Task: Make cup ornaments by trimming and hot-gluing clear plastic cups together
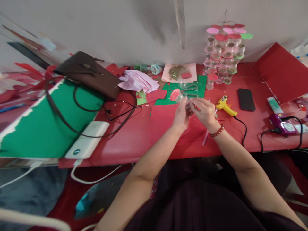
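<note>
My left hand and my right hand meet above a red paper sheet on the red table. The left hand's fingers are closed round a small clear cup with a pink round lid, held tilted. The right hand pinches at the cup's near end; what is between its fingers is too small to name. A red bead bracelet sits on my right wrist.
A yellow glue gun with a black cord, a black phone, a glue stick and a purple device lie to the right. A stack of lidded cups stands at the back. A brown bag, a green sheet and a white power bank fill the left.
</note>
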`<state>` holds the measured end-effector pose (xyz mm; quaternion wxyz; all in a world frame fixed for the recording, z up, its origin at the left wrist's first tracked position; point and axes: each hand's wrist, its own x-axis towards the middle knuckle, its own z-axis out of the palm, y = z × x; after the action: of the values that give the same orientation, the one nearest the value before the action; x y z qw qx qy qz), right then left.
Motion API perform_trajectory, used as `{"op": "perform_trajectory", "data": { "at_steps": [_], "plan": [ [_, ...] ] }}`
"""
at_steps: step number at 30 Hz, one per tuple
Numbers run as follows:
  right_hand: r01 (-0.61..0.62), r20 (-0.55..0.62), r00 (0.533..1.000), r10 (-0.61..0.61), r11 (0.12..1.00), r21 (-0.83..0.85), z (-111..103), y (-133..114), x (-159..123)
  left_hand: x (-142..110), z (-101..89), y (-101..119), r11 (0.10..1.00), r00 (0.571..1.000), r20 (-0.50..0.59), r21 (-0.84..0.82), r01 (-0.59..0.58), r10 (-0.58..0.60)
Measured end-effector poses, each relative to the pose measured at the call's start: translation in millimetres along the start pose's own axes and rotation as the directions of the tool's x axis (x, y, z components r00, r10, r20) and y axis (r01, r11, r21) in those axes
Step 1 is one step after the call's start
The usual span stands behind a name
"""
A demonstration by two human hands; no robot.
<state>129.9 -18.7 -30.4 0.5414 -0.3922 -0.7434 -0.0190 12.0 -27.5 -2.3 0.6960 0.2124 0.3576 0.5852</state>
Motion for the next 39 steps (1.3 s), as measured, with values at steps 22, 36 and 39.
{"op": "perform_trajectory", "data": {
  "at_steps": [22, 36, 39],
  "plan": [
    [-0.14, -0.133, 0.98, 0.148, 0.988, 0.066, 2.1, -12.1, 4.0, -3.2, 4.4, -3.7, 0.997, 0.999, -0.022, -0.071, 0.036, -0.038],
    [-0.131, -0.105, 0.984, 0.147, 0.981, 0.141, -1.5, -21.7, 7.4, -7.4, 6.0, -1.8, 0.989, 0.996, 0.013, -0.114, -0.092, 0.094],
    [-0.148, -0.109, 0.981, 0.159, 0.983, 0.105, -2.1, -25.1, 10.3, -8.3, 2.9, -4.7, 0.978, 0.976, 0.06, -0.041, -0.205, 0.208]
  ]
}}
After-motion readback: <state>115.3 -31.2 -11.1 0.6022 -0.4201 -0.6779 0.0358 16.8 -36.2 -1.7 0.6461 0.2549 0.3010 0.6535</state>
